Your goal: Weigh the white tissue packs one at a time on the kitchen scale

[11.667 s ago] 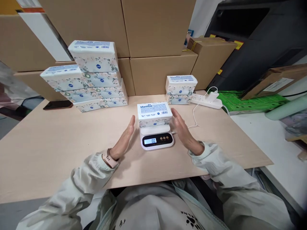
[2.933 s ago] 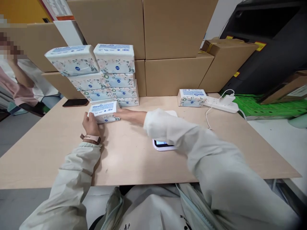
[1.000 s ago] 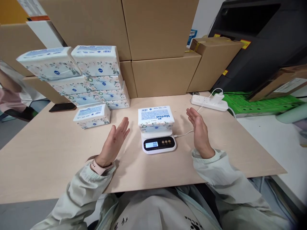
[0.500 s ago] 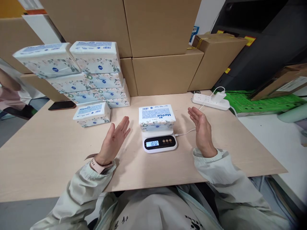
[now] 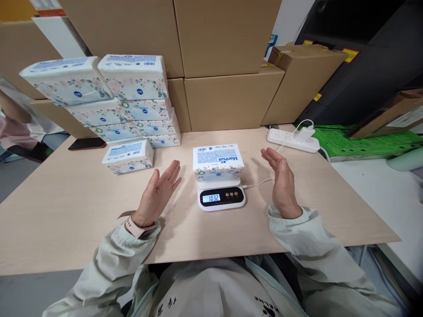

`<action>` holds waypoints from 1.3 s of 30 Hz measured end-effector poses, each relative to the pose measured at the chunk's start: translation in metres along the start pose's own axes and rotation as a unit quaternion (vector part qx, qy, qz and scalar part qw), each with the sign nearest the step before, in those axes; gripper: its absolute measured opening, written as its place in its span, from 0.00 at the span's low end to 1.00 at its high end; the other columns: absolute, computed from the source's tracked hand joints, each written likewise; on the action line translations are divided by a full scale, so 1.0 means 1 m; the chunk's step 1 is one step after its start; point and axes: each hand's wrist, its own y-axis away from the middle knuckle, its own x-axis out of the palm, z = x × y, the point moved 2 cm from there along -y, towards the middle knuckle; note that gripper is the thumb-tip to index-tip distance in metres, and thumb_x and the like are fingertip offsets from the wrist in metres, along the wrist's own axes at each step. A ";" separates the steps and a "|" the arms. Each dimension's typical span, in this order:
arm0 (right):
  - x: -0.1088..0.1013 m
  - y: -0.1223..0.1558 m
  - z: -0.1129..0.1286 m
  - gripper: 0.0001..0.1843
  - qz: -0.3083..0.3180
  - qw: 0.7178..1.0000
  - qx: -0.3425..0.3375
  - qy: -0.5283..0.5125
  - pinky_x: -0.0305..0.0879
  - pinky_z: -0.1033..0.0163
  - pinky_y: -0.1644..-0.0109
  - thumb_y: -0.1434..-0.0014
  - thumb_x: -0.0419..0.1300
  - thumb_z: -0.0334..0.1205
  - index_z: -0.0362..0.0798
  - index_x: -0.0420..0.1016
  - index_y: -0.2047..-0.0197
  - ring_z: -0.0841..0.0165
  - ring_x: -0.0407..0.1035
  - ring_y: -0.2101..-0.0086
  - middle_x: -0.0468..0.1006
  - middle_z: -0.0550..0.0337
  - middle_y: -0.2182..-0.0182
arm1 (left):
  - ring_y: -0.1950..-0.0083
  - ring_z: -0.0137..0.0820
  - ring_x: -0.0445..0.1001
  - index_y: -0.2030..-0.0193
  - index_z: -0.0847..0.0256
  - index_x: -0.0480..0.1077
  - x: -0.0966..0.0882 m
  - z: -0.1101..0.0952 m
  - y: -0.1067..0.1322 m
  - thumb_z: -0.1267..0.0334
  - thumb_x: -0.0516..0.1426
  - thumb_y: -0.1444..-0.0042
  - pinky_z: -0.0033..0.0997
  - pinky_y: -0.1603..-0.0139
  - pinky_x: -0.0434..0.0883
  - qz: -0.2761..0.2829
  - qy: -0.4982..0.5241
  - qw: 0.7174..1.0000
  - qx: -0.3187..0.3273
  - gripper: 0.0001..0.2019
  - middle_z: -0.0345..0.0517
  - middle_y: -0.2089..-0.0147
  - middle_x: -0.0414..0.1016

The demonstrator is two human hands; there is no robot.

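A white tissue pack (image 5: 218, 163) with blue lettering and a floral band lies on a small white digital scale (image 5: 222, 207) in front of me. The scale's lit display (image 5: 211, 198) reads 103.2. To the left of the pack, my left hand (image 5: 159, 191) is raised with fingers stretched, holding nothing. My right hand (image 5: 283, 182) is on the other side, also open and apart from the pack. Another tissue pack (image 5: 128, 156) rests on the table beyond my left hand, before a stack of tissue packs (image 5: 139, 90).
Large cardboard boxes (image 5: 231, 99) line the table's back edge. A white power strip (image 5: 292, 140) lies at the back right, with a white cable (image 5: 259, 183) joined to the scale. A dark phone (image 5: 87, 144) lies left of the stack. Another person (image 5: 20, 116) sits at far left.
The view has shifted slightly. Both hands stay open on either side of the pack, and the reading is the same.
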 end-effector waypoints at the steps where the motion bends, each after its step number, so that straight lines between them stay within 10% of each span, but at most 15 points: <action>1: 0.000 0.000 0.000 0.32 0.001 1.000 -0.001 0.002 0.54 0.40 0.25 0.27 0.44 0.63 0.55 0.71 0.34 0.57 0.68 0.34 0.75 0.53 0.35 | 0.16 0.41 0.36 0.22 0.48 0.56 0.000 0.000 0.000 0.34 0.41 0.31 0.49 0.19 0.44 -0.001 -0.003 1.000 -0.001 0.37 0.38 0.18 0.44; 39: 0.021 0.005 0.010 0.35 0.137 0.987 0.063 0.050 0.41 0.35 0.20 0.31 0.46 0.70 0.62 0.72 0.33 0.53 0.57 0.28 0.69 0.64 0.30 | 0.16 0.39 0.36 0.21 0.53 0.53 0.027 -0.002 -0.031 0.35 0.43 0.31 0.43 0.17 0.40 0.095 -0.029 0.995 -0.012 0.38 0.36 0.18 0.42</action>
